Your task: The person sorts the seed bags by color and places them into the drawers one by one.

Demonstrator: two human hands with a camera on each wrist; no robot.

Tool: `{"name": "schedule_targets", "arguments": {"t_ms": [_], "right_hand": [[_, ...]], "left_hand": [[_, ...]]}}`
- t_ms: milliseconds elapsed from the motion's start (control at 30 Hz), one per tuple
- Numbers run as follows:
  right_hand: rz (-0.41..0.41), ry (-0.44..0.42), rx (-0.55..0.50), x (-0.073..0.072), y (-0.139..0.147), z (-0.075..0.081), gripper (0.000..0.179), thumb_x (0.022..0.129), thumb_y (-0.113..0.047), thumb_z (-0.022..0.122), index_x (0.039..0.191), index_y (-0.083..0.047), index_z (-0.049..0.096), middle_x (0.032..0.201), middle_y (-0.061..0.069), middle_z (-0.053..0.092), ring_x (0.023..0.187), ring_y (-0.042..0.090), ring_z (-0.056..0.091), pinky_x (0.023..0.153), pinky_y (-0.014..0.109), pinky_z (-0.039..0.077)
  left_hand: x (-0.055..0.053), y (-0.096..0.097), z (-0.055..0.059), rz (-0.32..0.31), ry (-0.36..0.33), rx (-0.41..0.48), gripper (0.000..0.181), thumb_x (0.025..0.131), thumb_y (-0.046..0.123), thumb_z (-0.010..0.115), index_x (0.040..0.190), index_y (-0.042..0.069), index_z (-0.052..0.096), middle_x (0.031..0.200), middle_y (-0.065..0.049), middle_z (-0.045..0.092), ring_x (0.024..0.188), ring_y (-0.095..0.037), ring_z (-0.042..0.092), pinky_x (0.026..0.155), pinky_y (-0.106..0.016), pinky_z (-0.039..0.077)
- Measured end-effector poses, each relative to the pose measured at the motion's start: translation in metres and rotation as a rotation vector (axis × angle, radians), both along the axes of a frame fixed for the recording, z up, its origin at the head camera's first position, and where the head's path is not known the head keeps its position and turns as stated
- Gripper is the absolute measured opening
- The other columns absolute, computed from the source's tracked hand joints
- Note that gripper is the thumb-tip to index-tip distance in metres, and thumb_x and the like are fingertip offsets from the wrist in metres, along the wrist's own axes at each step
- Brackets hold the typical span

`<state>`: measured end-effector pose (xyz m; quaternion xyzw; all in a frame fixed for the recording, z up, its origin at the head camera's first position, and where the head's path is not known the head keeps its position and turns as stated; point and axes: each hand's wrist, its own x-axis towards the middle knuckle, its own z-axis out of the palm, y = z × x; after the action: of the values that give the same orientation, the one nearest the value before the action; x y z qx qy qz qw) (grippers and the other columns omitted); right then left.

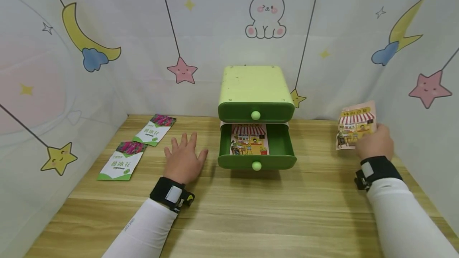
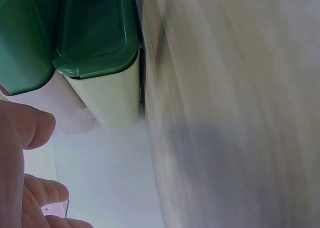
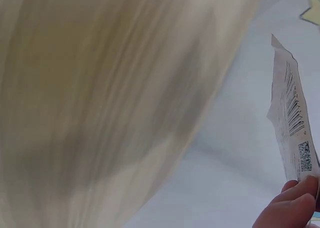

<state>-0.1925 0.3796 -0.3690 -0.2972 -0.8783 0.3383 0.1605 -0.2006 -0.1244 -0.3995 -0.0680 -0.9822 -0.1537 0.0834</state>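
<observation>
Your right thumb and fingers are pinching the held packet (image 1: 356,124) near its lower right corner. Its front, a shop with a striped awning, is facing the head camera; its back, with a barcode and a square code, is showing in the right wrist view. Your right hand (image 1: 375,143) is holding it at the right side of the table (image 1: 305,210); whether the packet's bottom edge is touching the wood, you cannot tell.

Your left fingers are spreading apart and holding nothing. Your left hand (image 1: 184,161) is pointing away from you, between the flower packets and the cabinet; the views are not settling whether its palm is touching the table.

Just right of that hand, the lower drawer (image 1: 279,140) is standing pulled out, and a matching shop packet (image 1: 249,140) is lying inside it, toward the left wall. Above, the upper drawer (image 1: 234,112) is sitting closed in the pale yellow-green cabinet (image 1: 255,85).

Left of your left hand, two flower packets are lying on the table: the nearer one (image 1: 122,161) is meeting the farther one (image 1: 155,129) at the corner.

Dark straps are circling your wrists below white sleeves (image 1: 401,214). Behind everything, a pale backdrop (image 1: 129,19) is hanging, printed with stars, moons and a rabbit (image 1: 266,11).
</observation>
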Motion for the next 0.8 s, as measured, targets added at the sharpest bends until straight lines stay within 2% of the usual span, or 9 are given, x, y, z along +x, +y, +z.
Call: {"name": "schedule_targets", "arguments": {"t_ms": [100,333,533,800], "right_hand": [[0.0,0.058,-0.038,0.002,-0.011,0.005,0.054,0.097,-0.015,0.039,0.146,0.002,0.023,0.13,0.03,0.046,0.106,0.041,0.047,0.081,0.055,0.044],[0.011,0.16,-0.085,0.01,-0.034,0.016,0.053,0.098,-0.018,0.038,0.146,-0.001,0.023,0.135,0.025,0.043,0.113,0.037,0.044,0.091,0.054,0.042],[0.027,0.271,-0.05,0.017,-0.051,0.026,0.05,0.098,-0.018,0.039,0.144,0.0,0.029,0.13,0.022,0.048,0.101,0.031,0.052,0.076,0.04,0.048],[0.02,0.414,-0.042,0.025,-0.072,0.036,0.046,0.099,-0.018,0.04,0.141,-0.003,0.034,0.128,0.017,0.051,0.096,0.025,0.052,0.067,0.031,0.044]], "left_hand": [[-0.001,0.0,0.001,0.004,0.012,0.007,0.071,0.094,0.055,0.041,0.149,0.012,0.026,0.148,-0.025,0.022,0.13,-0.05,0.004,0.099,-0.074,0.009],[-0.001,0.002,0.003,0.0,0.031,0.043,0.069,0.095,0.049,0.045,0.149,0.01,0.026,0.148,-0.025,0.022,0.13,-0.05,0.006,0.099,-0.074,0.01],[0.0,0.002,0.006,-0.017,0.052,0.064,0.068,0.096,0.05,0.041,0.148,0.008,0.027,0.148,-0.025,0.024,0.13,-0.049,0.008,0.098,-0.074,0.013],[0.003,0.004,0.017,-0.038,0.091,0.139,0.069,0.096,0.052,0.039,0.148,0.007,0.027,0.147,-0.025,0.025,0.13,-0.048,0.009,0.098,-0.074,0.014]]}}
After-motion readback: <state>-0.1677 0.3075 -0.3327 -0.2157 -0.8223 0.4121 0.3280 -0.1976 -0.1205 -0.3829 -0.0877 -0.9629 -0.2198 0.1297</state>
